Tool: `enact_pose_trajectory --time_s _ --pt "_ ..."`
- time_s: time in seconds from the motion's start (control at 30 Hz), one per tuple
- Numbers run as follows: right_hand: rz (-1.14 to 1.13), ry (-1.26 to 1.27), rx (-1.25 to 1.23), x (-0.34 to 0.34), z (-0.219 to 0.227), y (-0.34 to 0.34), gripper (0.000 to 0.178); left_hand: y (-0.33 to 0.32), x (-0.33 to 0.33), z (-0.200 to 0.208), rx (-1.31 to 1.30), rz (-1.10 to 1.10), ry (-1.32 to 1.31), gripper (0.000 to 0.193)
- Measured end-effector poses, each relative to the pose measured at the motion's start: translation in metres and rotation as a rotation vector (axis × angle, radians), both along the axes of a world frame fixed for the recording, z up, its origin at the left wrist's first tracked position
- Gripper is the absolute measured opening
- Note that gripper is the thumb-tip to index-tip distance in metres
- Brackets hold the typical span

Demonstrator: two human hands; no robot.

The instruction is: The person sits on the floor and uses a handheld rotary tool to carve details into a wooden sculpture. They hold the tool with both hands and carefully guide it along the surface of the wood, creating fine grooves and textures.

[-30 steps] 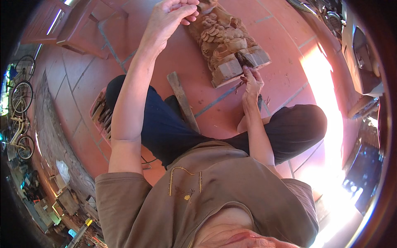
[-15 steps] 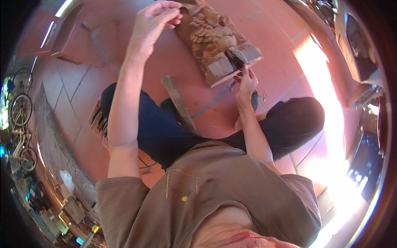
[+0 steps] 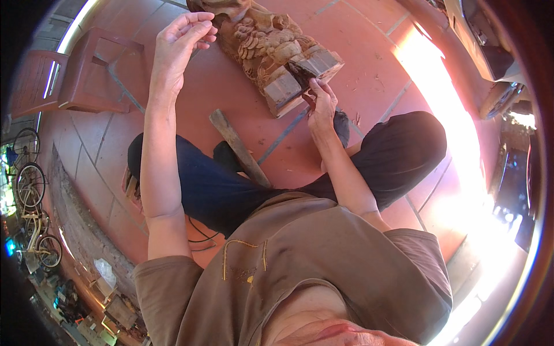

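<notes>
A brown wood carving (image 3: 262, 46) with deep relief lies slanted on the tiled floor in front of me, its flat, block-like end nearer to me. My left hand (image 3: 183, 39) is raised beside its far left side, thumb and fingers curled together; whatever may be between the fingertips cannot be made out. At the near end, my right hand (image 3: 323, 105) pinches the carving's edge by the dark notch between two pale blocks. A narrow wooden strip (image 3: 239, 147) rests between my crossed legs, pointing toward the carving.
Reddish-brown plastic chair (image 3: 107, 69) stands at far left. A long rough timber (image 3: 86, 196) runs along the left side, with bicycles (image 3: 30, 184) beyond. Small chips (image 3: 356, 118) are scattered right of the carving. Strong sunlight (image 3: 435, 86) falls across the right. A dark cable (image 3: 202, 235) lies beside my left thigh.
The whole view has shifted, so the carving, strip and both hands appear farther left and more of the chair shows. Both hands keep about the same places at the carving.
</notes>
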State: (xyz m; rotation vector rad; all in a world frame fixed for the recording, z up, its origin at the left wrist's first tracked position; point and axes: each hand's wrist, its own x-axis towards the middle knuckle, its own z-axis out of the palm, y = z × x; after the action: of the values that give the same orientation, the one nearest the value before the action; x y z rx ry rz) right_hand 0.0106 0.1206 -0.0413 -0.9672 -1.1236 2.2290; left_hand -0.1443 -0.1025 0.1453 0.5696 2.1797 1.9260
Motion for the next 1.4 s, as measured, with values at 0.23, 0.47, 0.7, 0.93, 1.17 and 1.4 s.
enact_pose_trajectory --time_s 0.23,0.47,0.7,0.93,1.17,1.4 --pt "-0.083 0.004 -0.194 0.012 0.004 -0.001 0.035 0.001 0.002 0.001 -0.036 0.014 0.003 0.023" --pt "0.086 0.024 -0.011 0.003 0.014 0.009 0.038 0.004 0.003 0.004 -0.053 0.024 -0.030 0.023" --pt "0.106 0.071 -0.154 0.004 -0.001 0.012 0.024 0.007 0.005 0.003 -0.049 0.000 -0.026 0.023" --pt "-0.053 -0.226 -0.184 0.021 -0.044 0.006 0.016 0.003 0.001 0.001 -0.007 0.004 0.009 0.023" --pt "-0.079 -0.041 -0.041 0.014 0.014 0.009 0.028 -0.020 -0.006 0.015 0.153 0.122 0.007 0.014" --pt "0.110 -0.069 0.195 0.001 0.005 0.029 0.030 -0.154 0.027 0.036 0.332 0.573 0.199 0.018"
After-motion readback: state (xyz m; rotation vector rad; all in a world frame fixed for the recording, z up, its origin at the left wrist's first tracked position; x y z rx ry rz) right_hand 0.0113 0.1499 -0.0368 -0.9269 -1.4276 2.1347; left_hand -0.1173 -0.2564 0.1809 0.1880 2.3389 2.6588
